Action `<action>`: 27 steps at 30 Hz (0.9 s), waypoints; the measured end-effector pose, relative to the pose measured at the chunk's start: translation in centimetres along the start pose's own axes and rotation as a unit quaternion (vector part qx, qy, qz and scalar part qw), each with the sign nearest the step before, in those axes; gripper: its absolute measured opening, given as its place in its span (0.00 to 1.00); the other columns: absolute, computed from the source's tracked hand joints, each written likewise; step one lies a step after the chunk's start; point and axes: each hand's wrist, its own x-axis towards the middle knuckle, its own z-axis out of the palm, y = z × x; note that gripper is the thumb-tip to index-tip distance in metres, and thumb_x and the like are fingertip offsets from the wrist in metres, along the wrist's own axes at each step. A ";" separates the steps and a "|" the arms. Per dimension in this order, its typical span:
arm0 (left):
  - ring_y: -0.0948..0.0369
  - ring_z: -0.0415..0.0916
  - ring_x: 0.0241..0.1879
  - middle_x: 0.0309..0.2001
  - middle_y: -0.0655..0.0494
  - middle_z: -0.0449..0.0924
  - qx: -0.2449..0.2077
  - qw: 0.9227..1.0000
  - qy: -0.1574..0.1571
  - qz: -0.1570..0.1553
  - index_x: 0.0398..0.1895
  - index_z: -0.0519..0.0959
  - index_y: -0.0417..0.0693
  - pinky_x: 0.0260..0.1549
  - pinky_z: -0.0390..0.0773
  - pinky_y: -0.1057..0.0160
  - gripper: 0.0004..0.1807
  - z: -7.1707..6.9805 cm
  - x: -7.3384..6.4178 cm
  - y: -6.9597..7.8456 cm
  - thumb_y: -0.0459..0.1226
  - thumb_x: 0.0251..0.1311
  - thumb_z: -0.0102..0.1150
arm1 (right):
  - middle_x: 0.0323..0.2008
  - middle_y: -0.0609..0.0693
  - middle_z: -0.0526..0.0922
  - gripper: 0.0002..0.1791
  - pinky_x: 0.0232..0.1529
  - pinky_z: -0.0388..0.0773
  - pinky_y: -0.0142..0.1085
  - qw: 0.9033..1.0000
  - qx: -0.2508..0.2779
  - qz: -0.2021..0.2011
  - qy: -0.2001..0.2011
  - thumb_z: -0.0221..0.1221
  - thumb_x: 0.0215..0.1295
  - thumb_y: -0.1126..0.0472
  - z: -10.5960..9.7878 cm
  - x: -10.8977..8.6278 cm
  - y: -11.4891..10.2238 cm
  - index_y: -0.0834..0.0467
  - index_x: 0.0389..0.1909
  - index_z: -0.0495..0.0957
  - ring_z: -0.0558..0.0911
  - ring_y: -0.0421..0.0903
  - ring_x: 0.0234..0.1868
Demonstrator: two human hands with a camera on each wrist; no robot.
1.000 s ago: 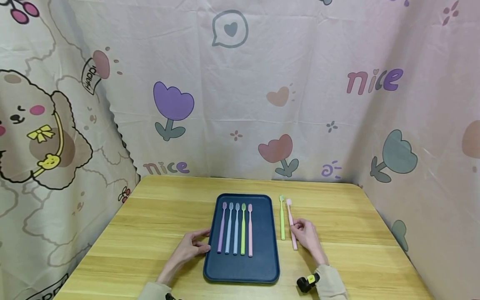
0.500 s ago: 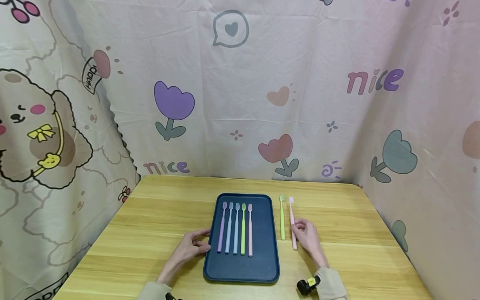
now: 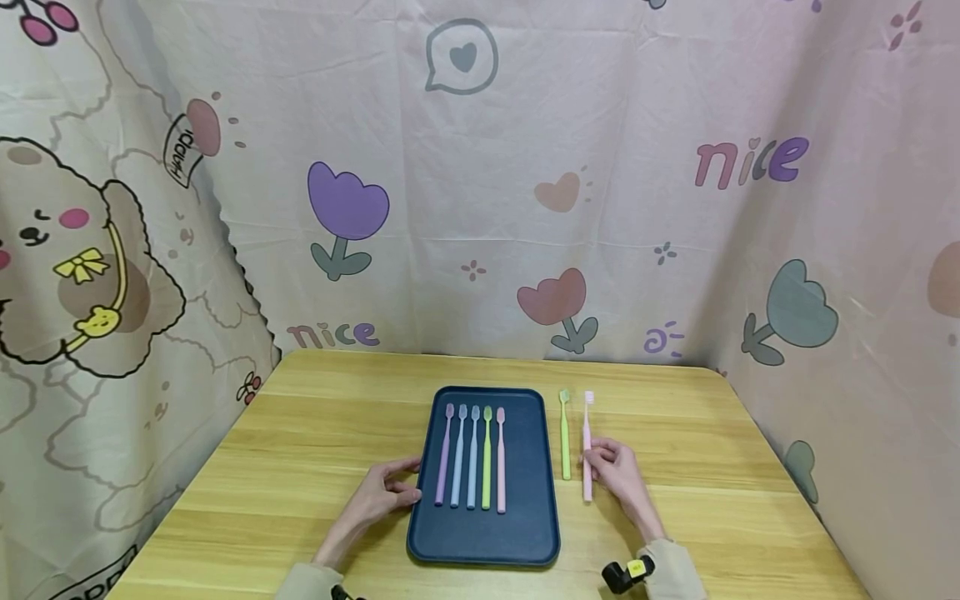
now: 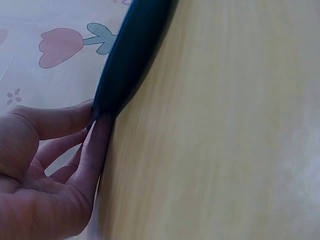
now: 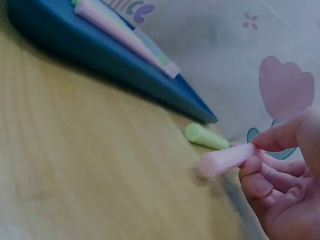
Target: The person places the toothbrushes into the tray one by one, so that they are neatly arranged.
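My right hand [image 3: 617, 472] pinches a pink toothbrush [image 3: 587, 417] by its handle between thumb and fingers, bristle end pointing away. In the right wrist view its handle end [image 5: 220, 161] appears raised off the table. Left of it lies a green toothbrush [image 3: 565, 442] on the wood. My left hand [image 3: 380, 492] grips the left rim of a dark blue tray [image 3: 483, 542]; the left wrist view has thumb and fingers at the tray's edge [image 4: 132, 55]. In the tray, several toothbrushes lie side by side: purple [image 3: 444, 458], light blue, green [image 3: 487, 467] and pink [image 3: 501, 467].
The wooden table [image 3: 720, 467] extends on both sides of the tray. A printed curtain [image 3: 450, 208] hangs behind the table and along its sides. A small black camera [image 3: 628, 573] sits on the right wrist.
The pink toothbrush in my right hand has turned upright in the head view, its bristle end swinging right, away from the green one. My left hand and the tray stay put.
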 end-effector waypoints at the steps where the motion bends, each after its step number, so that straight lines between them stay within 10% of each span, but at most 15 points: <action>1: 0.60 0.86 0.41 0.64 0.22 0.69 0.001 1.000 -0.001 0.001 0.69 0.64 0.22 0.38 0.82 0.70 0.36 0.0 0.0 0.0 0.26 0.58 0.65 | 0.30 0.55 0.88 0.18 0.24 0.72 0.25 1.000 0.003 0.000 -0.008 0.57 0.67 0.72 -0.1 -0.1 -0.1 0.77 0.54 0.73 0.75 0.35 0.23; 15: 0.54 0.86 0.43 0.64 0.22 0.68 -0.004 1.000 -0.003 -0.001 0.69 0.63 0.22 0.36 0.82 0.69 0.36 0.0 0.0 0.0 0.25 0.59 0.64 | 0.35 0.53 0.87 0.24 0.30 0.78 0.27 0.992 0.019 -0.014 -0.127 0.59 0.67 0.68 0.0 -1.1 -1.8 0.81 0.58 0.70 0.81 0.36 0.28; 27: 0.51 0.85 0.43 0.64 0.22 0.69 -0.001 1.000 -0.001 0.001 0.69 0.63 0.22 0.36 0.82 0.69 0.36 0.0 0.0 -0.1 0.25 0.58 0.64 | 0.25 0.43 0.81 0.19 0.30 0.79 0.29 0.990 0.018 -0.031 -0.138 0.63 0.65 0.68 1.9 -1.2 -2.5 0.79 0.49 0.73 0.79 0.36 0.25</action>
